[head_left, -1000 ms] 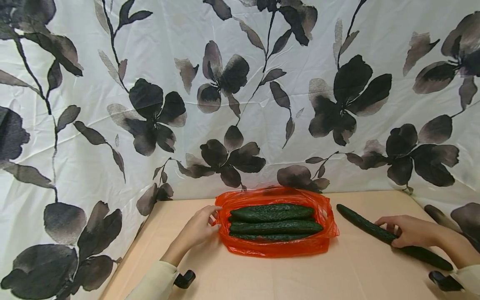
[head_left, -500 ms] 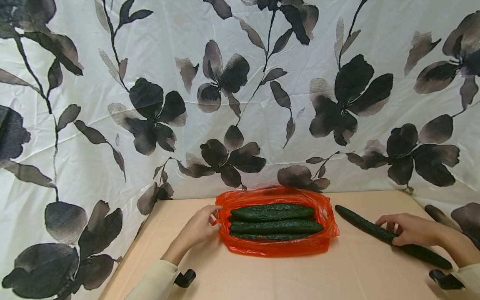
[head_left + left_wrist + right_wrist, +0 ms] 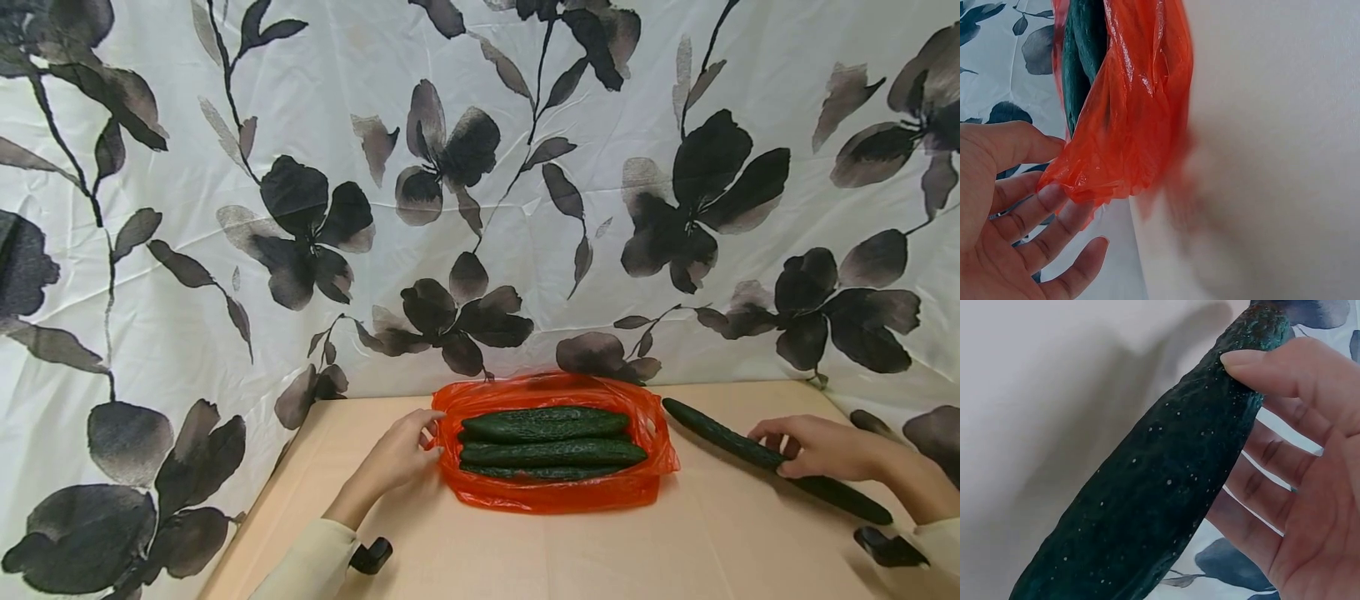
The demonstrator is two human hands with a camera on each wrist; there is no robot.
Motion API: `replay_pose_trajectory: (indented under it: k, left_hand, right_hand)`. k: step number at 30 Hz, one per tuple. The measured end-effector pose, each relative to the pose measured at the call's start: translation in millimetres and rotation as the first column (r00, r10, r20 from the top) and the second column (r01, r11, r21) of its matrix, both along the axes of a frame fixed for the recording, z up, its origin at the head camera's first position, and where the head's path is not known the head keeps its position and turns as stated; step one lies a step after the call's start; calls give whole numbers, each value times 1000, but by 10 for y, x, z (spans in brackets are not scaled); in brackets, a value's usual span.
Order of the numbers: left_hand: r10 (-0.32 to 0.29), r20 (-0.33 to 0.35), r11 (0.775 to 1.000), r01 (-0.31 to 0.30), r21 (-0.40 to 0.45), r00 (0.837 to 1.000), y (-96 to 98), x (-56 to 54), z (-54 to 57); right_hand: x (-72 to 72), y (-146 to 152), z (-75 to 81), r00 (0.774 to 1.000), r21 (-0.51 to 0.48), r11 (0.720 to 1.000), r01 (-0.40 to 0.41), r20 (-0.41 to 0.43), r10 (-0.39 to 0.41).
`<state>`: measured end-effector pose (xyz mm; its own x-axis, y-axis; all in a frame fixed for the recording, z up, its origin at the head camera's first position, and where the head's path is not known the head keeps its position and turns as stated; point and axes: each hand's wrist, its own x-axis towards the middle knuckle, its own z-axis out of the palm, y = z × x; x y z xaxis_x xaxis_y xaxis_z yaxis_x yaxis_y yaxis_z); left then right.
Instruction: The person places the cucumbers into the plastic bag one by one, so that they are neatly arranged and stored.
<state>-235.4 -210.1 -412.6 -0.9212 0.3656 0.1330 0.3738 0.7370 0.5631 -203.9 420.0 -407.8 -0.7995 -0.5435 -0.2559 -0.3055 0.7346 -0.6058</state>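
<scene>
A long dark green cucumber (image 3: 716,435) slants over the right side of the table. My right hand (image 3: 828,450) grips it near its middle in the head view, thumb on the near side and fingers on the far side. The right wrist view shows the bumpy, white-dotted skin of this cucumber (image 3: 1141,481) under the thumb. At the table's centre lies an orange-red plastic bag (image 3: 555,500), its mouth spread around several cucumbers (image 3: 551,454). My left hand (image 3: 397,454) pinches the bag's left edge; in the left wrist view the thumb and fingers meet the thin plastic (image 3: 1104,162).
A pale peach table (image 3: 525,558) bears everything. Right behind the bag hangs a white cloth (image 3: 555,333) with dark flower prints, which also covers the left and right sides. Each wrist carries a small black device (image 3: 370,557).
My right hand has carried the cucumber slightly left and up in the head view, so its far tip is closer to the bag. The left hand and the bag have stayed put.
</scene>
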Motion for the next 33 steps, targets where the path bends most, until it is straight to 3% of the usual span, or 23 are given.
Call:
replay_pose_trajectory:
  k: [17,27,33]
  left_hand:
    - [-6,-7,1000,6,8,1000,-15,2,-7]
    - [-1,-4,1000,1,2,1000,-9,0,3]
    - [-1,-5,1000,1,2,1000,-11,11,3]
  right_hand:
    - [-137,-241,351,973,9,998,-60,-223,61]
    - [-235,-553,615,986,56,998,-11,-168,21]
    - [-310,-745,731,979,66,997,-32,-197,44]
